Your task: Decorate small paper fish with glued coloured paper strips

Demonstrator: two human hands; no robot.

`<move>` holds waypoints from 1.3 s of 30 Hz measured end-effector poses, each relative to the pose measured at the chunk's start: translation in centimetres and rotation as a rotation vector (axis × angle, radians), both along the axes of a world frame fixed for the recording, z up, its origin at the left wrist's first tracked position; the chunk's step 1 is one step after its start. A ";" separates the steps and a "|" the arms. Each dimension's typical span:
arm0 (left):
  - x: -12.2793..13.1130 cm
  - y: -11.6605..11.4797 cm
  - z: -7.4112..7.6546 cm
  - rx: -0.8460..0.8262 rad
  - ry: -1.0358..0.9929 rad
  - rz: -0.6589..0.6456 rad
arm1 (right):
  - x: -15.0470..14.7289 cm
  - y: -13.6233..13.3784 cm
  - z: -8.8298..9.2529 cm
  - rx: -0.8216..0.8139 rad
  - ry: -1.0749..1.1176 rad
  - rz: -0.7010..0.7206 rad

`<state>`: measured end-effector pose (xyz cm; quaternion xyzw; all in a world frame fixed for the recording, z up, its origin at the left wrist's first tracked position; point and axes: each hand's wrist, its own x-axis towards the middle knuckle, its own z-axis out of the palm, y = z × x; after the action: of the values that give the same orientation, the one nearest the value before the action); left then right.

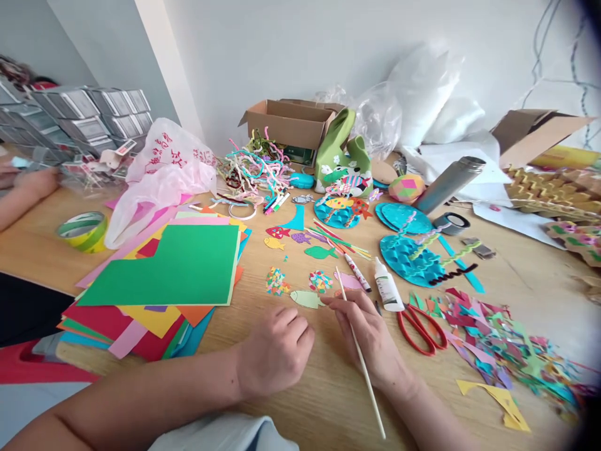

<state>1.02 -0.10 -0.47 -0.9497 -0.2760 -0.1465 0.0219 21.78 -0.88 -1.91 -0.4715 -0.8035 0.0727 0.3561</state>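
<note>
My right hand (369, 335) is closed around a long thin pale stick (369, 379), which slants from the tabletop toward my body. Its fingertips are at the tail of a pale green paper fish (305, 299) with drawn outlines. My left hand (275, 351) rests on the table as a loose fist, with nothing showing in it. Just beyond the fish lie two small piles of coloured paper bits (320, 281). A pink paper fish (348, 281) is partly hidden behind the stick. Close by are a marker (357, 273), a white glue bottle (389, 285) and red-handled scissors (422, 331).
Coloured paper sheets (188, 263) are stacked at left, near yellow-green tape (83, 232). Several cut fish, including a green one (320, 252), lie ahead. Blue decorated discs (408, 260) and paper scraps (507, 344) are at right. Another person's hand (37, 183) shows at far left.
</note>
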 end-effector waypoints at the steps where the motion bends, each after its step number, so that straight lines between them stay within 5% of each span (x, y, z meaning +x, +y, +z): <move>1: 0.0 0.1 0.0 -0.017 0.002 0.023 | 0.1 0.1 -0.2 -0.018 -0.034 0.021; 7: -0.2 1.2 -0.3 -0.125 0.089 0.172 | 0.5 0.3 -0.8 -0.108 -0.132 0.093; 15: 0.0 1.5 -0.6 -0.173 0.127 0.188 | 0.5 0.0 -0.5 -0.158 0.004 0.059; 22: -0.1 1.7 -1.2 -0.117 0.069 0.185 | 1.6 0.3 1.1 0.048 0.191 -0.233; 27: -0.2 1.7 -1.2 -0.123 0.049 0.167 | 4.7 1.3 1.1 0.104 -0.071 -0.711; 33: -0.1 1.6 -0.4 -0.126 0.114 0.149 | 6.6 2.0 -0.5 -0.100 -0.389 -0.807; 39: 0.0 1.3 0.0 -0.096 0.159 0.149 | 5.6 1.8 0.3 -0.013 -0.220 -0.866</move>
<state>0.97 1.23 -0.42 -0.9351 -0.3498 -0.0556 0.0092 27.42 0.88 -1.61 -0.7717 -0.5646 -0.1285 0.2632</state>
